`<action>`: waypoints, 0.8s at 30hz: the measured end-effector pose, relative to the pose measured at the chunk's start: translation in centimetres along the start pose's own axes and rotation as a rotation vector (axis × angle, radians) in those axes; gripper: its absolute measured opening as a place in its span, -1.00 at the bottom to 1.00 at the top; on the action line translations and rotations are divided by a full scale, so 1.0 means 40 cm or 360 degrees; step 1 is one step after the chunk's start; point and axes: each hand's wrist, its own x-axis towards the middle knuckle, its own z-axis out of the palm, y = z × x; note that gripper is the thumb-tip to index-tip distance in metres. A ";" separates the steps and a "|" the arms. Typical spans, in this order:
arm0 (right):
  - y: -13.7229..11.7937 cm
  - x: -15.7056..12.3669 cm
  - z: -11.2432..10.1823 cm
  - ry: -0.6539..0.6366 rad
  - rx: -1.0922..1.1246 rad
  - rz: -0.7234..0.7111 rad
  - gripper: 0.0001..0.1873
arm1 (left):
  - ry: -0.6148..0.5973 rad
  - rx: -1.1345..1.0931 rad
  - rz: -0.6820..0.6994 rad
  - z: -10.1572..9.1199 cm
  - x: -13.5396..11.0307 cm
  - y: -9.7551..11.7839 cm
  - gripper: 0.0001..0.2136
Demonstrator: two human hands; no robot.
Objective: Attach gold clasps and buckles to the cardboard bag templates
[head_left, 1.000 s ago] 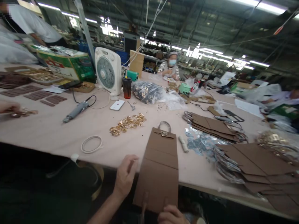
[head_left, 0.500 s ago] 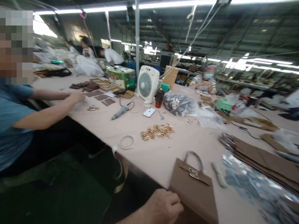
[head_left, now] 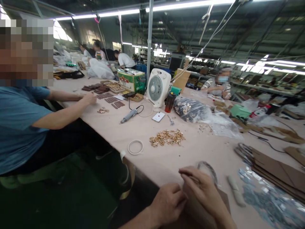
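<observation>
A brown handbag (head_left: 223,200) lies at the table's front edge, with a wrapped top handle (head_left: 209,167). My left hand (head_left: 166,201) is curled beside the bag's left edge, its fingers closed; whatever they may grip is hidden. Over the bag's front reaches my right hand (head_left: 202,189), its thumb and fingers stretched out with a narrow gap between them. Nothing can be made out clearly in it. Both hands are close together, and the right one covers the bag's clasp area. Beyond them lies a pile of gold-coloured metal fittings (head_left: 167,137).
A tape roll (head_left: 135,147), phone (head_left: 158,116), grey hand tool (head_left: 129,116), tumbler (head_left: 170,102) and fan (head_left: 158,87) are on the table (head_left: 114,133). Stacked brown bag pieces (head_left: 277,170) lie right. A co-worker (head_left: 21,124) sits left, handling small parts.
My right hand has come into view over the bag, hiding its clasp. My left hand has stayed curled at the bag's edge. The whole view has shifted slightly, with the scene now further right.
</observation>
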 end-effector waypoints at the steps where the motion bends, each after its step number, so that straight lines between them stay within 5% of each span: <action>1: 0.017 0.054 0.008 0.0025 0.0022 0.0043 -0.79 | -0.0024 0.0029 0.0010 0.001 -0.002 -0.005 -0.89; 6: 0.129 0.286 0.117 -0.0053 0.0013 0.0022 -0.75 | -0.0063 0.0234 0.0108 0.026 -0.014 -0.025 -0.93; 11: 0.193 0.386 0.220 -0.0053 -0.0360 0.0159 -0.79 | -0.0054 0.0406 0.0192 0.057 -0.018 -0.051 -0.87; 18: 0.221 0.375 0.251 0.0159 -0.0052 0.0265 -0.78 | -0.0069 0.0532 0.0283 0.071 -0.019 -0.067 -0.77; 24: 0.182 0.271 0.217 0.0254 0.1344 0.0796 -0.59 | 0.0033 0.0285 0.0174 0.039 -0.015 -0.035 -0.95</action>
